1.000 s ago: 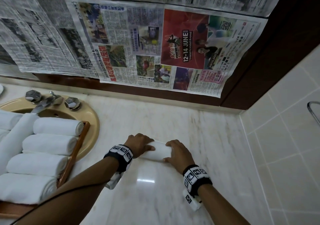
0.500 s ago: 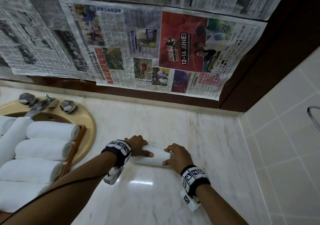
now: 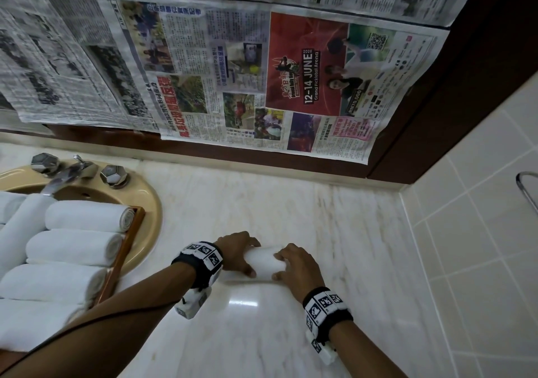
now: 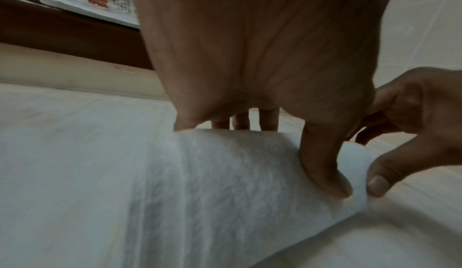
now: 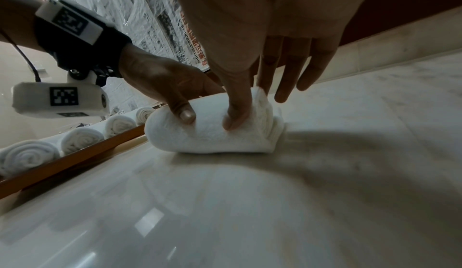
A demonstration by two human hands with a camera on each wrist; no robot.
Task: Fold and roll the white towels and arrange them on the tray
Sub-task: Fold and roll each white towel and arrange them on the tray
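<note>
the wooden tray [image 3: 122, 258] of rolled towels [image 3: 74, 248] sat over the sink [image 3: 145, 203], left of the hands. on the marble counter [image 3: 291, 334] between them lay the towel roll [image 3: 266, 262], long axis left to right. the left hand [image 3: 237, 251], nearer the tray, and the right hand [image 3: 297, 267] each gripped one end, thumb in front, fingers curled behind.

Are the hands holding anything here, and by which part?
Both grip the rolled white towel on the marble counter: left hand over its left end, right hand its right end.

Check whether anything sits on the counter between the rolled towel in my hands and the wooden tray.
Nothing visible does. The rolled white towel, held by the left hand and right hand, has only bare marble counter between it and the wooden tray edge.
</note>
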